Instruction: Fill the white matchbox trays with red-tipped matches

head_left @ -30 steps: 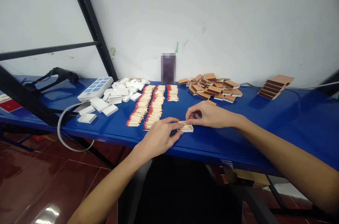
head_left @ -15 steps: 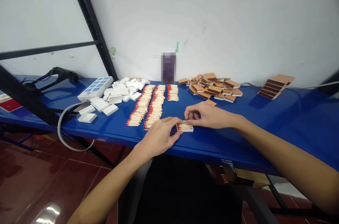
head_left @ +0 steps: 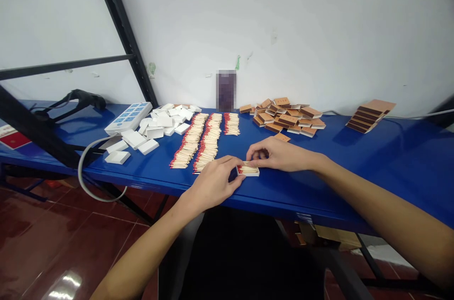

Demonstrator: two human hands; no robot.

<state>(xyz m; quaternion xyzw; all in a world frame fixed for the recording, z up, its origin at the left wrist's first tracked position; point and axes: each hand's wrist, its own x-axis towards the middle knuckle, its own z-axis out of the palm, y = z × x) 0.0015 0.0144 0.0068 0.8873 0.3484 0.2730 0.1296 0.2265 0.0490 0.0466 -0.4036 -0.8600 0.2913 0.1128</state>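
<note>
A small white matchbox tray (head_left: 252, 174) holding red-tipped matches (head_left: 247, 168) rests on the blue table near its front edge. My left hand (head_left: 217, 181) grips the tray's left end, thumb on the near side and fingers on the far side. Over the tray's far right corner, my right hand (head_left: 273, 154) has its fingers curled and its tips down at the matches. Whatever those tips pinch is hidden. Beyond my left hand lie two long rows of loose matches, a left row (head_left: 189, 141) and a middle row (head_left: 207, 141), and a shorter row (head_left: 231, 124).
Several white trays (head_left: 163, 122) are heaped at the left, beside a white power strip (head_left: 128, 119). Brown matchbox sleeves (head_left: 287, 118) form a pile behind my right hand. A stack of sleeves (head_left: 369, 115) stands farther right. A black metal frame (head_left: 122, 30) rises at the left.
My right fingertips have shifted very slightly over the matches. My left hand and the tray stay almost in place.
</note>
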